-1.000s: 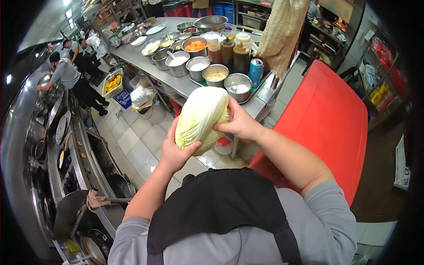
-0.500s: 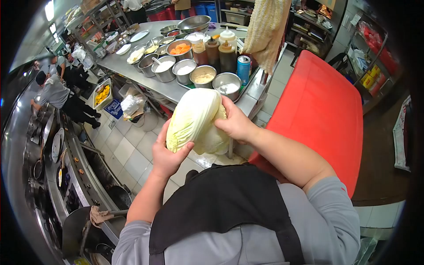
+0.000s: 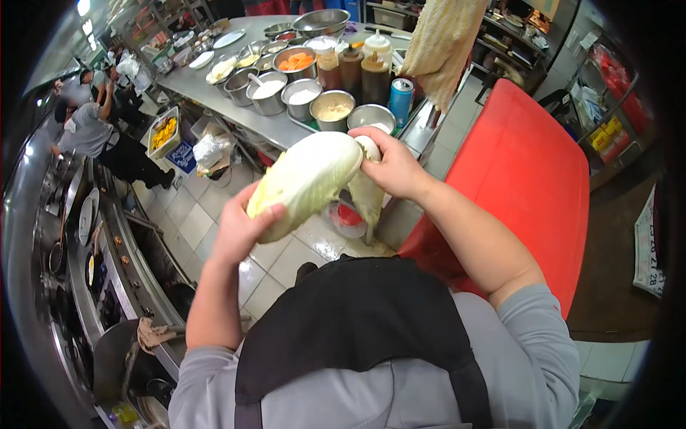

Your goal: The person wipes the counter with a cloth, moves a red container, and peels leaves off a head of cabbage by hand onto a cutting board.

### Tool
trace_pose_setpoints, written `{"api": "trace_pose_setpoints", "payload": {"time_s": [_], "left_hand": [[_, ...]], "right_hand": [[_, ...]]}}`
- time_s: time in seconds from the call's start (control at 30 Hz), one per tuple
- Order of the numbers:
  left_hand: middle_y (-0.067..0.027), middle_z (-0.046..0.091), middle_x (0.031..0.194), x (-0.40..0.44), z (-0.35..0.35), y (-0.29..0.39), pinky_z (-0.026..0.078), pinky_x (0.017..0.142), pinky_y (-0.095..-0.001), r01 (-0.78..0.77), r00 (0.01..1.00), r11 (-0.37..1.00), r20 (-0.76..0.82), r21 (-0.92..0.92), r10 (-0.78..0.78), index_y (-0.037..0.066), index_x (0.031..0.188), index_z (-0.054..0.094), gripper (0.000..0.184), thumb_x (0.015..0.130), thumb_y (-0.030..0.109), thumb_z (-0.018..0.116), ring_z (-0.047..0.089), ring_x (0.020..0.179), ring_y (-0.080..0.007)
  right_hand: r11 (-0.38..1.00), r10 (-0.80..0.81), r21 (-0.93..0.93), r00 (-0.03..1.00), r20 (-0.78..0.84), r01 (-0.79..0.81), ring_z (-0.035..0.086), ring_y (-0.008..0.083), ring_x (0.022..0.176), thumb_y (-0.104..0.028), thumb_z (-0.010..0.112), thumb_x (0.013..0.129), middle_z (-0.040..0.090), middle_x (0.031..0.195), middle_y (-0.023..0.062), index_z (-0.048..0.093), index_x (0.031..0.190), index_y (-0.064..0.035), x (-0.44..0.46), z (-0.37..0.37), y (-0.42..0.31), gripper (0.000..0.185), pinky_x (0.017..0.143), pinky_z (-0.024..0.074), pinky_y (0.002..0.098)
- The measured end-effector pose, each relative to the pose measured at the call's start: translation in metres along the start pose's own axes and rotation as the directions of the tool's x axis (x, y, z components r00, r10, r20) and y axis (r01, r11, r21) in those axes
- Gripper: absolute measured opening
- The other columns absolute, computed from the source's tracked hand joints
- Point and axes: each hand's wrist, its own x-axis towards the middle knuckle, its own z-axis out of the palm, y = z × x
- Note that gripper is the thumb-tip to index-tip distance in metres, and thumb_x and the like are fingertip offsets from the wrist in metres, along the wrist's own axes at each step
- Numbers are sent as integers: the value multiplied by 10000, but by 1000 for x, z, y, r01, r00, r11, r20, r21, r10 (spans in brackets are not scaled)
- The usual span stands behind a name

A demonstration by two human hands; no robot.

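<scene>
Long white-and-yellow Chinese cabbage [image 3: 311, 175] up in the air, in front of our black apron [image 3: 354, 322], over the tiled floor [image 3: 275, 268]. Our left hand [image 3: 244, 225] is clasped round its yellow, leafy end. Our right hand [image 3: 394, 166] is clamped at the thick end on a loose, pale, drooping outer leaf [image 3: 367, 196]; whether it is wholly free, we cannot tell.

Our judgement on the peel: pull from the stiff white base, drawing away from the head; let the left hand steady without squeezing, since the soft tips would bruise. A slow pull should keep the leaf whole.

Around us: grey stainless-steel table [image 3: 207, 96] beyond the cabbage, its near edge crowded. Round steel bowl of pale crumbly food [image 3: 333, 109] and blue metal drink can [image 3: 401, 102] stand close by; a careless swing outward could knock them. Large red flat-topped piece [image 3: 525, 186] hems in our right side. Below the leaf, a red-and-white container [image 3: 347, 217] on the floor. Person in a grey shirt [image 3: 91, 130] well off, left.
</scene>
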Motion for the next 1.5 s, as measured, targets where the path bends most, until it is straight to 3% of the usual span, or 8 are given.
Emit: {"api": "trace_pose_setpoints", "payload": {"time_s": [0.1,0.4,0.6,0.77,1.0,1.23,1.4,1.5], "left_hand": [[-101,674,1155,7,-25,-2,504,911,-293,188,979,978,97,-93,-179,-60,1329,557,687,813,322,801,636,1027,-171],[-126,618,1237,16,-21,-2,535,941,-373,-222,932,804,-363,-552,7,0,1408,426,651,913,280,743,626,1119,-232],[-73,619,1158,37,45,-15,536,925,-366,-387,899,646,-426,-658,105,53,1348,421,539,946,270,706,629,1062,-197],[-98,656,1076,45,25,-17,568,853,-357,-36,997,676,-73,-736,-26,41,1243,515,371,968,250,651,677,949,-207],[-215,593,1315,23,-24,-5,495,1026,-526,-87,996,578,-66,-812,57,18,1413,456,726,918,523,621,615,1182,-358],[-237,444,1478,56,-43,7,427,1072,-573,-181,936,576,40,-797,350,70,1509,361,826,913,620,515,488,1296,-434],[-225,438,1468,101,-1,-6,338,1142,-531,-62,880,526,202,-848,429,24,1504,336,864,908,620,524,444,1323,-405],[-230,444,1453,108,60,6,352,1135,-506,61,846,525,323,-849,424,7,1487,354,861,899,606,545,446,1317,-392]], "right_hand": [[962,-91,-253,995,44,99,627,197,1006,-123,641,881,659,1054,94,653,1149,-11,0,0,13,292,888,502,308],[862,194,360,887,418,-358,676,142,788,-83,611,909,700,947,89,607,1106,15,-15,35,6,220,737,538,295],[977,32,-210,936,350,45,685,318,874,-69,611,849,685,1014,181,658,1103,-44,-34,59,2,260,801,541,397],[890,-96,-278,744,661,362,629,355,1049,-39,624,772,664,1062,151,668,1148,-92,-38,45,9,382,886,507,428],[942,-318,-39,926,202,332,607,279,1020,23,600,786,643,1020,115,699,1145,-112,-25,-5,-18,396,904,493,345],[955,133,289,963,-233,-61,639,112,981,-56,630,958,700,1043,60,679,1128,-7,-108,-100,-73,183,864,521,270],[969,199,247,654,-730,-19,684,179,957,-133,587,993,711,1036,110,639,1153,13,-256,-166,-76,223,885,539,334],[980,177,193,215,-960,56,665,200,1007,-213,528,1027,678,1113,109,579,1233,-5,-380,-217,-67,297,901,531,350]]}}
